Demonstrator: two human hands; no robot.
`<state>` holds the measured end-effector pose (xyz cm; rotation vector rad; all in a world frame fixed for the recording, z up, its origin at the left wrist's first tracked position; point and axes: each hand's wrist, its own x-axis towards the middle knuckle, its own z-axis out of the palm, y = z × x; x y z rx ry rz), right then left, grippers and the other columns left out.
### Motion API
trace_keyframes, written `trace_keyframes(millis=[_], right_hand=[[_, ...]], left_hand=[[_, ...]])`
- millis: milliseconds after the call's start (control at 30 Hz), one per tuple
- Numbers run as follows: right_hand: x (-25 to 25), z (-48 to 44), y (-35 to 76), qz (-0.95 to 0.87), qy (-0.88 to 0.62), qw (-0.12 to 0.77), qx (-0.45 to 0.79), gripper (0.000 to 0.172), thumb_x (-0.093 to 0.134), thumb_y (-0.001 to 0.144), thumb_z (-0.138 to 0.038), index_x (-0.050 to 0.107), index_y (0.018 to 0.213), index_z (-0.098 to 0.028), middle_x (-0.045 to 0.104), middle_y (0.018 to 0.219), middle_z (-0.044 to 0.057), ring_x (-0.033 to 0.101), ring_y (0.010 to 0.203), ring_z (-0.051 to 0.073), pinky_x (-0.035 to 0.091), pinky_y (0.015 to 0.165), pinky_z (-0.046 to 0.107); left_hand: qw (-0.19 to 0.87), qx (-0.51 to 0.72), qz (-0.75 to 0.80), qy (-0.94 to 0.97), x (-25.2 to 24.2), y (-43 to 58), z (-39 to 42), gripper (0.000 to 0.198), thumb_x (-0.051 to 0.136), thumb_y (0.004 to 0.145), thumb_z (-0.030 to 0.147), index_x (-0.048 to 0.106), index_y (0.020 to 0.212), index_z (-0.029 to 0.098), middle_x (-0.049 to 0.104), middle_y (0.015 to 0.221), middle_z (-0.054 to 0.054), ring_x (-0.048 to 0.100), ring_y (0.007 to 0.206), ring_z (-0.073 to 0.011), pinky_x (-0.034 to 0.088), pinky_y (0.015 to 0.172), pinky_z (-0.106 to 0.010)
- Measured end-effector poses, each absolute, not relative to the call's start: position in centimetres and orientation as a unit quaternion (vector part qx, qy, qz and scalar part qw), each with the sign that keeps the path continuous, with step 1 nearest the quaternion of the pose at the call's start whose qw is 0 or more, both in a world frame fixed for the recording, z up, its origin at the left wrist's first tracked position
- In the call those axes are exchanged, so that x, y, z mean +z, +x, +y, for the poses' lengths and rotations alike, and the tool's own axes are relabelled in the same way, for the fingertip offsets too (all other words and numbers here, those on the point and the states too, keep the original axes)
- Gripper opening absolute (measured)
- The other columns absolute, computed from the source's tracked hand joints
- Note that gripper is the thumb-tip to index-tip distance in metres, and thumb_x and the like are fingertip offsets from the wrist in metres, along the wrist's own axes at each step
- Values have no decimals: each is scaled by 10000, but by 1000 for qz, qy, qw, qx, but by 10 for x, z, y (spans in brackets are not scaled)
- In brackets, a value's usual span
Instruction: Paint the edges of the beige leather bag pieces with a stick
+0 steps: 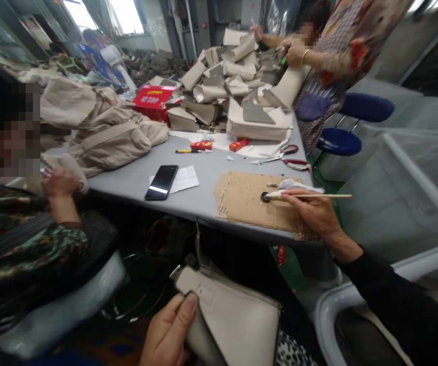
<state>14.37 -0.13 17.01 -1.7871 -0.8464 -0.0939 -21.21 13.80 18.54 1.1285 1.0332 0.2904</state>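
My left hand (169, 333) grips the edge of a beige leather bag piece (237, 320) held low over my lap, thumb pressed on its dark-edged corner. My right hand (314, 211) is closed on a thin wooden-handled brush (310, 195), stretched out to the table. The brush tip touches a small black spot (265, 197) on a sheet of brown cardboard (241, 201) lying at the grey table's (127, 178) near edge.
A black phone (161, 182) lies on white paper. Red-handled scissors (287, 150), a pen and small red boxes lie mid-table. A heap of beige bag parts (234, 81) fills the far end. One person sits at left, another stands at far right by blue stools (356, 122).
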Motion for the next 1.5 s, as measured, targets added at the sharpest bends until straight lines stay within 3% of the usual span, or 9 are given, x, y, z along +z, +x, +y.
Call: trace_keyframes(millis=[67,167,233,333,467,567,1033,1200,1500], right_hand=[[176,-2,137,-326,-757,561,-73,127,804,834,-318,826,894,-209,812,934,70,754,898,251,577,916,413],[189,1,118,-261,-751,598,-104,126,840,806,-299,834,890,-205,808,923,89,748,892,244,557,915,410],[199,5,97,-225,-728,644,-70,116,847,802,-305,833,873,-215,800,897,88,732,853,226,558,835,391],[205,13,55,-233,-683,689,70,64,844,796,-319,832,824,-263,787,817,49,700,749,189,546,697,334],[195,29,4,-337,-556,696,304,47,853,779,-307,844,822,-291,782,808,35,705,749,188,567,657,290],[184,37,-17,-371,-494,695,368,76,842,801,-272,850,876,-261,776,824,53,698,755,177,568,654,265],[169,34,-30,-369,-483,682,406,83,842,809,-263,848,892,-256,764,846,49,692,788,160,564,702,244],[168,35,-33,-370,-489,681,401,93,836,810,-263,847,903,-268,760,847,50,688,768,171,570,689,270],[171,36,-37,-391,-486,670,402,67,812,840,-284,840,901,-284,724,895,47,675,822,182,557,713,284]], left_hand=[[733,146,459,479,190,-215,132,499,818,723,622,731,835,144,599,610,1,483,506,-102,371,446,-184],[754,150,444,460,190,-217,131,487,802,759,601,713,879,137,593,637,1,478,515,-93,365,462,-179],[760,145,432,463,188,-219,132,489,785,778,605,700,893,137,604,657,-5,475,513,-92,368,462,-184],[758,151,421,475,186,-222,134,451,764,814,583,669,868,145,570,632,15,439,485,-78,339,446,-181],[744,150,427,491,187,-225,134,478,757,802,620,625,811,161,481,557,55,356,431,-63,291,413,-180],[743,144,427,495,189,-227,132,492,754,794,637,640,836,160,482,564,52,363,436,-67,291,413,-182],[733,174,436,492,188,-229,126,466,778,792,601,691,837,145,493,600,35,385,486,-74,298,447,-192],[721,180,446,499,188,-231,125,448,780,789,597,694,793,157,426,524,63,309,444,-68,318,443,-198],[728,178,437,497,181,-237,128,436,764,811,591,721,832,158,549,617,14,443,563,-109,386,546,-215]])
